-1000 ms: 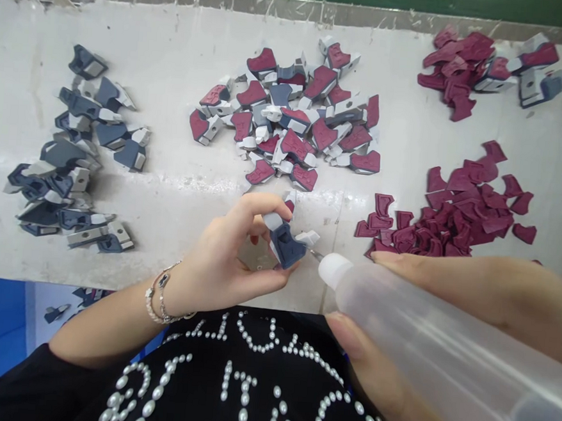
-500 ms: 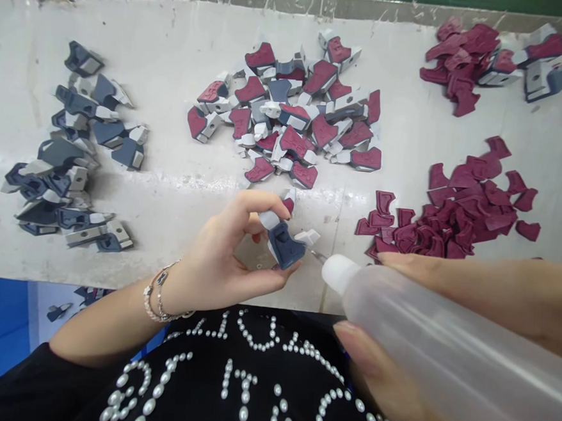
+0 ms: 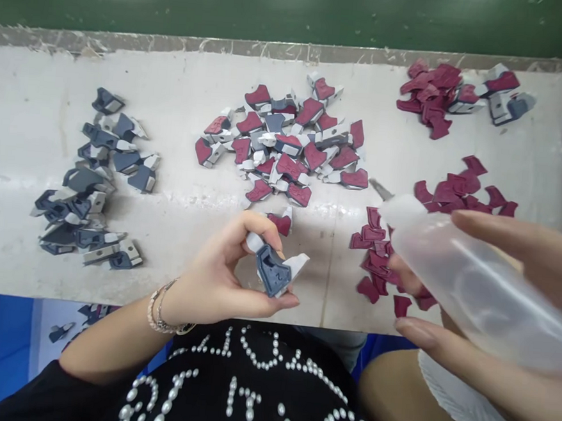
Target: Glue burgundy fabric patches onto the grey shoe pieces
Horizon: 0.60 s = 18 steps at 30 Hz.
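Between thumb and fingers, my left hand (image 3: 228,274) holds a grey-and-white part (image 3: 273,271), its dark recess facing up. My right hand (image 3: 500,373) is wrapped round a translucent squeeze bottle (image 3: 478,282), whose thin metal tip (image 3: 381,189) points up and left, apart from the held part. Below the bottle, the fingers of my right hand are over loose maroon pieces (image 3: 378,262). A single part with a maroon face (image 3: 280,222) lies just beyond my left hand.
A pile of grey-and-white parts with maroon faces (image 3: 291,166) lies at the middle back. Grey parts (image 3: 83,181) form a pile at the left. More maroon pieces (image 3: 434,86) are at the back right. A metal edge (image 3: 177,46) runs along the back.
The bottle in my right hand has moved away from the held part, its tip now further right and higher. The held part is turned slightly. The camera view has shifted.
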Tool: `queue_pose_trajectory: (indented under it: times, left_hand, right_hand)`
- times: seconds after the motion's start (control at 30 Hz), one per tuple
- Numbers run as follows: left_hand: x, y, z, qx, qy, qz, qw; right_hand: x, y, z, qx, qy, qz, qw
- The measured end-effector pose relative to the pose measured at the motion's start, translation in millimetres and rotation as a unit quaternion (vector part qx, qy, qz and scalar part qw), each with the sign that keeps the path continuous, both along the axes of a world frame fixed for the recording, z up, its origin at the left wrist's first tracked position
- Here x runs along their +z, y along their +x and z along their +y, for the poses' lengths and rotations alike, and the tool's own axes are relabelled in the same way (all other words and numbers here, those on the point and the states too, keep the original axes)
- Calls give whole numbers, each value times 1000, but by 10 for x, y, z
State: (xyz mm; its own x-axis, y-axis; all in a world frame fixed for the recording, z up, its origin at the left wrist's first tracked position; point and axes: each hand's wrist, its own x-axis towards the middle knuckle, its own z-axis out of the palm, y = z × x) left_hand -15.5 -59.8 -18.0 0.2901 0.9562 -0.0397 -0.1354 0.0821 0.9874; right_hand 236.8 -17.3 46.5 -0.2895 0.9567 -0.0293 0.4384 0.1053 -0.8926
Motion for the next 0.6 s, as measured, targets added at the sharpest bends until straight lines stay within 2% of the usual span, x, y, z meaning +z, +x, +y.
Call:
queue_pose_trajectory:
  times: [0.13,0.23,0.43,0.53,0.6]
  left_hand:
    - [-23,-17,-7,-31,14,-20,999]
    - [-36,-40,-17,-33,42,-14,999]
    - [-58,-52,-23,-3,78,35,996]
    - [-52,-57,-6,17,77,73,994]
    - [-24,-76,6,23,75,73,994]
  right_hand:
    - [-202,-128,54,8,-57,112,992]
    - [-357,-261,108,6,-91,135,987]
    - [-558,-404,182,56,-102,54,992]
    - [-579,-269,184,57,-98,16,993]
    - [-557,-95,180,20,-60,-60,996]
